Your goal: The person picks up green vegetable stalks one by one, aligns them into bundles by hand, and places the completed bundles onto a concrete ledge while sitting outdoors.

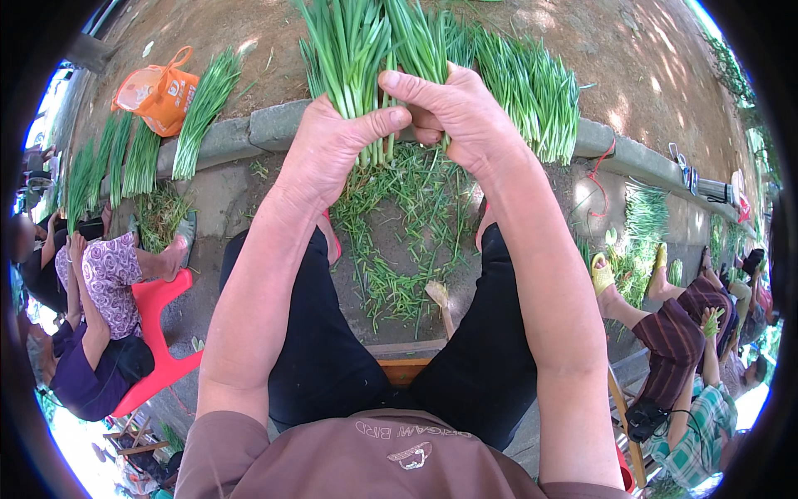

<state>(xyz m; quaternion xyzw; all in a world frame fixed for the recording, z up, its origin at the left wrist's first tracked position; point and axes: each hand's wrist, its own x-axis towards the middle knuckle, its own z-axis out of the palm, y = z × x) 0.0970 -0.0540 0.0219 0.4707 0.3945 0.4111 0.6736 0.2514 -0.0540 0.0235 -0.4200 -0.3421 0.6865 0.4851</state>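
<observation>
My left hand grips a thick bunch of long green leafy stalks, probably garlic chives, with the pale stem ends pointing down towards me. Close beside it, my right hand is closed on a second bunch of the same stalks, its thumb stretched towards the left one. The two thumbs nearly meet. Below both hands, cut green bits lie scattered on the ground between my feet. Behind and to the right of my hands, a row of stalk bunches rests across the stone kerb.
An orange bag and more bunches sit at the kerb on the left. A person on a red plastic chair is at left; another in striped trousers sits at right. A wooden-handled tool is by my knee.
</observation>
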